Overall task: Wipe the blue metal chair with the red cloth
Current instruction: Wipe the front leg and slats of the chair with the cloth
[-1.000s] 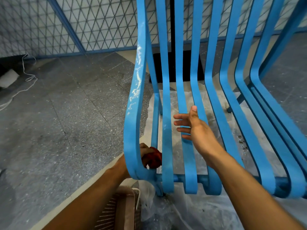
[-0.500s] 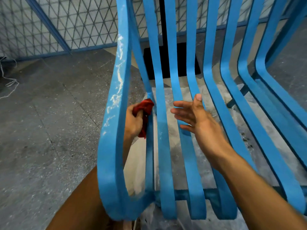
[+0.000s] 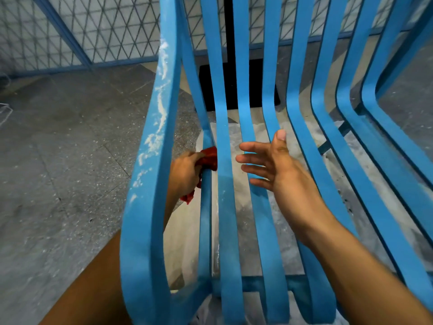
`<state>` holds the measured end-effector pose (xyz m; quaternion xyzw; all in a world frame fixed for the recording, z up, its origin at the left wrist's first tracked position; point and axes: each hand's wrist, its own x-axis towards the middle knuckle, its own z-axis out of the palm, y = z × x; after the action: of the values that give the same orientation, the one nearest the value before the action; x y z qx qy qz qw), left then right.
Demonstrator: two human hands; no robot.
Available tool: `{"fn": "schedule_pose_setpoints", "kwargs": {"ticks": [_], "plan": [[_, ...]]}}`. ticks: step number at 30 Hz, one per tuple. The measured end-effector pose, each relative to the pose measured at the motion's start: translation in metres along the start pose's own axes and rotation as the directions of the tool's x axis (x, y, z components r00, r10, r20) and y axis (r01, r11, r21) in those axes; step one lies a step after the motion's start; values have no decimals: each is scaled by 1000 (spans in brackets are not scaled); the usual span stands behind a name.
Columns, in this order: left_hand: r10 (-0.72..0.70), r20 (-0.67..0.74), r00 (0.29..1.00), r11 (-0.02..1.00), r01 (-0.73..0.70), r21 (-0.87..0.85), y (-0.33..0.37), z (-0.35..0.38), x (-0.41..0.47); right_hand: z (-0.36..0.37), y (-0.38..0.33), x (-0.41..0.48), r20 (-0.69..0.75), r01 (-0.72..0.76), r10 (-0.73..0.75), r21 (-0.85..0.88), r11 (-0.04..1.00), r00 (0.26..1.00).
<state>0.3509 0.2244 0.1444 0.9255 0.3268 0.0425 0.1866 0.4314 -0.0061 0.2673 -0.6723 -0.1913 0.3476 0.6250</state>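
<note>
The blue metal chair (image 3: 243, 113) fills the view, its long curved slats running from top to bottom. White dust streaks mark its broad left slat (image 3: 159, 109). My left hand (image 3: 185, 174) reaches in behind that slat and grips the crumpled red cloth (image 3: 209, 158), which presses against a narrow inner bar of the chair. The slats hide part of the cloth. My right hand (image 3: 274, 165) hovers over the middle slats with fingers spread, holding nothing.
A pale plastic sheet (image 3: 236, 214) lies on the floor under the chair. Grey speckled floor (image 3: 70, 148) spreads to the left. A mesh fence with a blue frame (image 3: 93, 31) stands behind. A dark mat (image 3: 234, 85) lies beyond the slats.
My left hand with the red cloth has risen from the chair's bottom corner up along the inner bar, then slid slightly down. My right hand stays spread over the slats.
</note>
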Motion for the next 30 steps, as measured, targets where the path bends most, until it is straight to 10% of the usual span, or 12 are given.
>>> {"fn": "schedule_pose_setpoints", "kwargs": {"ticks": [20, 23, 30], "plan": [[205, 156, 966, 960, -167, -225, -28, 15, -170, 19, -27, -57, 220, 52, -31, -93, 994, 975], [86, 165, 983, 937, -24, -347, -8, -5, -200, 26, -31, -74, 266, 20, -4, -58, 998, 964], [-449, 312, 837, 424, 507, -750, 60, -54, -276, 32, -45, -106, 331, 11, 14, -73, 997, 943]]}}
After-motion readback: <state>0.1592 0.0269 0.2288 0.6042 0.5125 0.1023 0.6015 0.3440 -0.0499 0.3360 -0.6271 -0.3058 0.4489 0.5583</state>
